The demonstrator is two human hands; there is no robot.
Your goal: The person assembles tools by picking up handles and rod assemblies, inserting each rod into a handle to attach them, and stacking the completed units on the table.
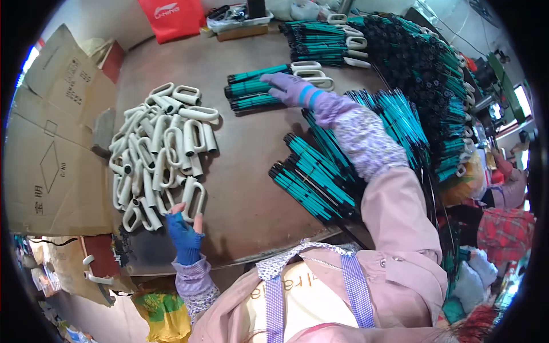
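Observation:
My left hand (184,230), in a blue fingerless glove, rests at the near edge of a pile of white loop-shaped plastic handles (160,154), fingertips touching the nearest handle (193,200). My right hand (289,88), in a purple glove, reaches across the brown table (246,148) and lies flat on a small stack of teal-and-black rods fitted with white handles (257,86). Whether its fingers grip a rod is hidden. A bundle of bare teal-and-black rods (311,183) lies under my right forearm.
Large heaps of teal-and-black rods (423,74) fill the right and far side of the table. Flattened cardboard (51,143) lies to the left. A red bag (171,20) and a tray of oddments (234,20) stand at the far edge. Another person (506,188) sits at the right.

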